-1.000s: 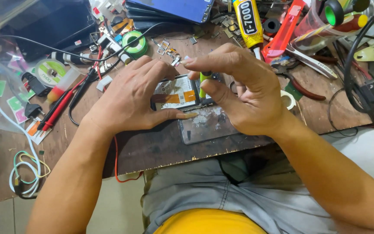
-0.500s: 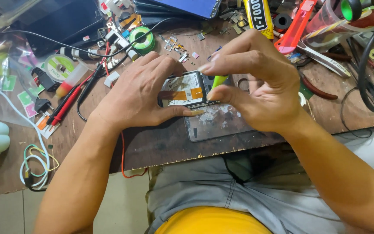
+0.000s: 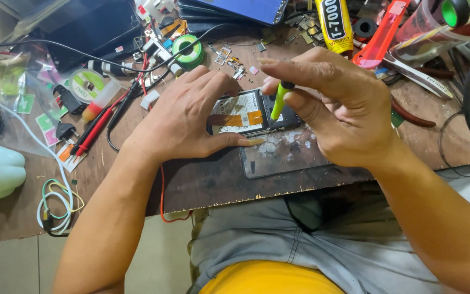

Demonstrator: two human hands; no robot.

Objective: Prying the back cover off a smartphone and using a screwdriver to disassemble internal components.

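Bare bench edge [image 3: 218, 182] below cluttered tools [image 3: 387, 32]

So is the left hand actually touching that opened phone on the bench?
Touching. The head view shows the left hand lying on the opened phone, its thumb pressed along the phone's near edge with no gap.

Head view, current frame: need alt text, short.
A person's right hand holds a slim green-handled screwdriver upright over an opened black smartphone, which the left hand steadies on a cluttered brown wooden workbench. A yellow glue tube, a green solder spool and red test probes lie around.
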